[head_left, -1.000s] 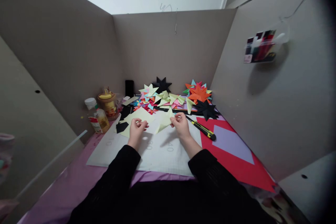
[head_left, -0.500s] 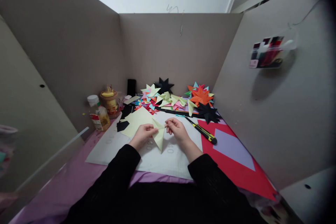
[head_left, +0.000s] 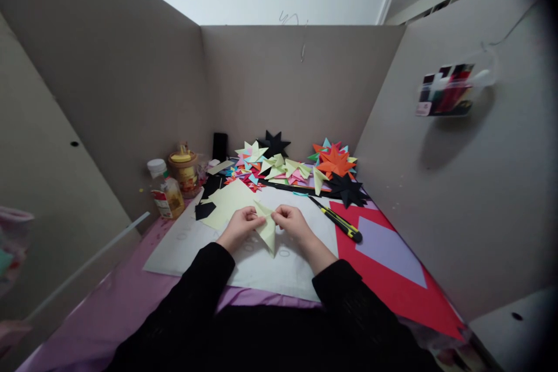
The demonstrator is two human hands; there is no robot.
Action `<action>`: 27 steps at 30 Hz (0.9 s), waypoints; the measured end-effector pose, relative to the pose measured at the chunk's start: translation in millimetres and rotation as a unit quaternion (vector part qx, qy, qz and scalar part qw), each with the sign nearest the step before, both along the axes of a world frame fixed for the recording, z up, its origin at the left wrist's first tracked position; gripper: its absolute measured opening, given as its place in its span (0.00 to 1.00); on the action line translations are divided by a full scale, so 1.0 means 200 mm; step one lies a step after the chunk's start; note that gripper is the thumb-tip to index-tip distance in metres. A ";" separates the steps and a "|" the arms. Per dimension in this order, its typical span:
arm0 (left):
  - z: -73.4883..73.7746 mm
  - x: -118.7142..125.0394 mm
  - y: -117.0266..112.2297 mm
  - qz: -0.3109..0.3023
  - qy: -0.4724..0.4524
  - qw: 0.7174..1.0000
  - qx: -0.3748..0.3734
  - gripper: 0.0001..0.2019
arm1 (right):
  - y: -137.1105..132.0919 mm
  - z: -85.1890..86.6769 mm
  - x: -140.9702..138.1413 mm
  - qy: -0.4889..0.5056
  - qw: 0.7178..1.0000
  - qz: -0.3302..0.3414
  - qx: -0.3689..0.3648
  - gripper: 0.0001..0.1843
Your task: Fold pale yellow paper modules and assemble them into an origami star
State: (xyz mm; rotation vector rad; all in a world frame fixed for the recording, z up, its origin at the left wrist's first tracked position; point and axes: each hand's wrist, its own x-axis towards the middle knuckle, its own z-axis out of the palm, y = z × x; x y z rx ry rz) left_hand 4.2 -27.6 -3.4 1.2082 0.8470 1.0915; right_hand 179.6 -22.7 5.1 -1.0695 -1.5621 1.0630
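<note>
A folded piece of pale yellow paper (head_left: 268, 235) is held above the white sheet (head_left: 196, 258) in front of me, one point hanging down. My left hand (head_left: 240, 228) pinches its left side between thumb and fingers. On its right edge my right hand (head_left: 293, 223) has closed, thumb and fingertips pressed together on the paper. Behind my left hand lies flat pale yellow paper (head_left: 229, 200), with a small black paper piece (head_left: 204, 210) at its left. To the right of my right hand rests a yellow and black utility knife (head_left: 342, 224).
Folded paper stars, an orange one (head_left: 335, 161) and a black one (head_left: 347, 189) among them, are heaped along the back. Red paper (head_left: 392, 285) and a lilac sheet (head_left: 390, 250) lie right. A bottle (head_left: 168, 195) and a jar (head_left: 186, 174) stand left. Grey partitions (head_left: 300, 87) enclose the table.
My right hand has closed onto the paper's right edge; its fingertips were slightly apart from it before. The hanging point has shifted a little to the right.
</note>
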 end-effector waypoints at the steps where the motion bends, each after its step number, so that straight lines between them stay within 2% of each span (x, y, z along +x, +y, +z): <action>1: 0.00 0.01 -0.01 -0.005 -0.010 1.000 0.007 0.20 | 0.00 0.00 -0.01 -0.005 1.000 -0.006 0.010 0.11; 6: 0.01 0.04 -0.01 0.010 -0.039 0.999 0.008 0.20 | -0.02 0.00 -0.04 -0.019 1.000 -0.016 0.019 0.11; 13: -0.01 0.01 0.02 0.081 -0.084 0.993 -0.008 0.21 | -0.03 -0.05 -0.10 -0.036 0.999 -0.004 0.026 0.11; 20: 0.02 -0.02 0.05 0.178 -0.132 0.975 -0.018 0.20 | -0.06 -0.08 -0.14 -0.060 0.998 0.018 0.014 0.08; 27: -0.05 -0.09 0.12 0.274 -0.158 0.948 -0.014 0.19 | -0.05 -0.08 -0.11 -0.041 0.999 0.031 0.004 0.05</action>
